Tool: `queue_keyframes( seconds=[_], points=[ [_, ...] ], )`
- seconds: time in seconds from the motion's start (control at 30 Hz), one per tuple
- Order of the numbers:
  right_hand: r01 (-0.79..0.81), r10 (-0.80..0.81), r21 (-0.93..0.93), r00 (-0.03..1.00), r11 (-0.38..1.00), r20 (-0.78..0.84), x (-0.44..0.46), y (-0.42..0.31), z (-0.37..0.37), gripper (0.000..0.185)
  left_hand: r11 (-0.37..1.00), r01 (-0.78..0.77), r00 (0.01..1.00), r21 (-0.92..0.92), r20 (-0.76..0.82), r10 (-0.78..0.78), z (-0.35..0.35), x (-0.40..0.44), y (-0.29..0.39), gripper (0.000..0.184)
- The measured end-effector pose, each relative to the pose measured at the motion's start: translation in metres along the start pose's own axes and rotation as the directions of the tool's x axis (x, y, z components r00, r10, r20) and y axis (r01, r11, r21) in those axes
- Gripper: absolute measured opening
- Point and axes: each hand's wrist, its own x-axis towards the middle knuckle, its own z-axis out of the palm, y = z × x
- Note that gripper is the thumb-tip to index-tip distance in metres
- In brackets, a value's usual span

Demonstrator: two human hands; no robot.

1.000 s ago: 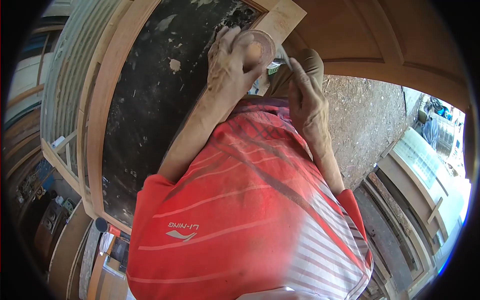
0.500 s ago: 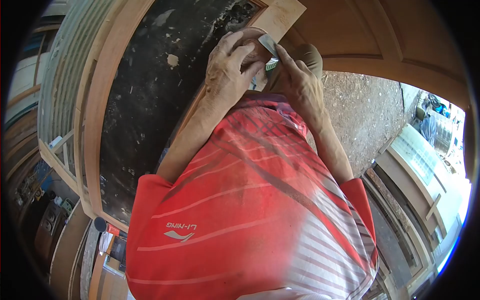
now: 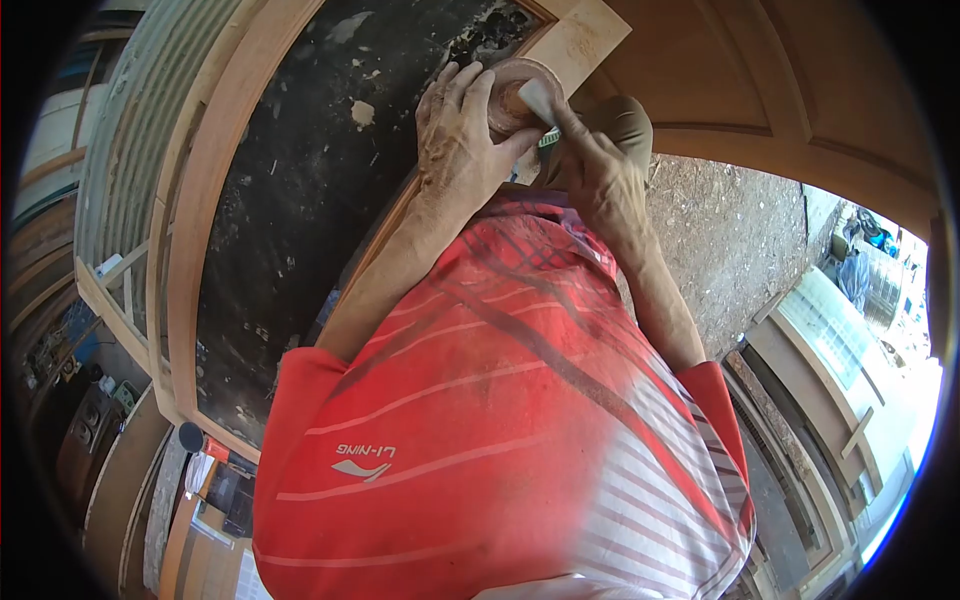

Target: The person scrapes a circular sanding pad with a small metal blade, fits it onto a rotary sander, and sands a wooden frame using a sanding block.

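My left hand (image 3: pixel 462 135), dusty over its back, grips a round, shallow bowl (image 3: pixel 550 78) by its near left side, thumb along the lower edge. A reddish-brown paste or powder coats the bowl's inside; I cannot tell which. Closed around a putty knife (image 3: pixel 538 103) is my right hand (image 3: pixel 607 178), its index finger stretched toward the flat blade. The blade lies over the bowl's right part and seems to touch its inside. Below the bowl, a bit of a green-and-white item (image 3: pixel 549 137) shows, mostly hidden by my right hand.
To the left lies a wood-framed panel (image 3: pixel 290 190) with a black, paint-spotted surface. A brown panelled door (image 3: pixel 700 60) stands at the upper right, above a littered floor (image 3: pixel 715 230). Boards and a glazed frame (image 3: pixel 825 315) lean at the right. Corrugated sheeting (image 3: pixel 130 150) stands far left.
My left fingers have drawn back left, uncovering more of the bowl's inside. The putty knife's blade has turned more upright and moved a little lower. The view has shifted slightly.
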Motion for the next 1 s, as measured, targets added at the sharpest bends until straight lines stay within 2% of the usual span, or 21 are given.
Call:
queue_keyframes(
  seconds=[0.13, 0.17, 0.3, 0.4, 0.43, 0.53, 0.63, 0.73, 0.87, 0.97, 1.0],
  points=[
    [0.02, -0.022, -0.037, 0.999, 0.999, -0.041, 0.006, -0.003, -0.003, 0.06, 1.0, -0.007, 1.0, -0.011, -0.015, 0.007, -0.002, 0.005, -0.001, 0.087],
    [-0.043, 0.042, -0.015, 0.997, 0.999, -0.07, 0.01, -0.003, -0.002, 0.059, 1.0, 0.0, 1.0, -0.008, -0.018, 0.0, -0.001, 0.006, 0.0, 0.087],
    [-0.034, 0.039, -0.083, 0.998, 0.996, 0.056, 0.003, -0.01, 0.001, 0.056, 1.0, 0.01, 1.0, 0.01, 0.024, -0.01, -0.006, 0.005, 0.0, 0.085],
    [-0.061, 0.063, 0.017, 0.987, 0.998, -0.146, 0.016, 0.006, 0.006, 0.054, 1.0, -0.003, 1.0, 0.002, 0.011, 0.003, -0.003, 0.006, -0.001, 0.086],
    [-0.108, 0.106, -0.011, 0.985, 0.994, -0.135, 0.018, 0.006, 0.009, 0.053, 1.0, -0.013, 1.0, 0.009, 0.011, 0.013, -0.001, 0.005, -0.003, 0.087],
    [-0.076, 0.076, -0.054, 0.997, 0.996, 0.009, 0.009, -0.006, -0.001, 0.053, 1.0, -0.005, 1.0, -0.017, 0.0, 0.005, -0.003, 0.004, -0.002, 0.088],
    [-0.065, 0.064, -0.003, 0.994, 0.998, -0.091, 0.014, 0.009, 0.004, 0.054, 1.0, 0.002, 1.0, 0.002, 0.019, -0.002, -0.002, 0.005, -0.002, 0.088],
    [-0.013, 0.011, -0.048, 1.0, 0.999, -0.023, 0.003, -0.004, 0.006, 0.056, 1.0, 0.015, 1.0, -0.011, 0.012, -0.015, -0.002, 0.004, -0.002, 0.089],
    [-0.102, 0.101, -0.008, 0.99, 0.995, -0.1, 0.011, 0.002, 0.006, 0.056, 1.0, 0.011, 1.0, -0.019, 0.018, -0.011, -0.004, 0.005, -0.001, 0.089],
    [-0.059, 0.059, -0.073, 0.998, 0.996, -0.001, 0.001, -0.011, 0.007, 0.054, 1.0, 0.012, 0.999, -0.009, 0.033, -0.012, -0.003, 0.005, -0.002, 0.088],
    [-0.08, 0.077, -0.051, 0.996, 0.996, -0.043, 0.004, -0.008, 0.006, 0.054, 1.0, 0.007, 1.0, -0.014, 0.026, -0.007, -0.003, 0.007, -0.002, 0.087]
  ],
)
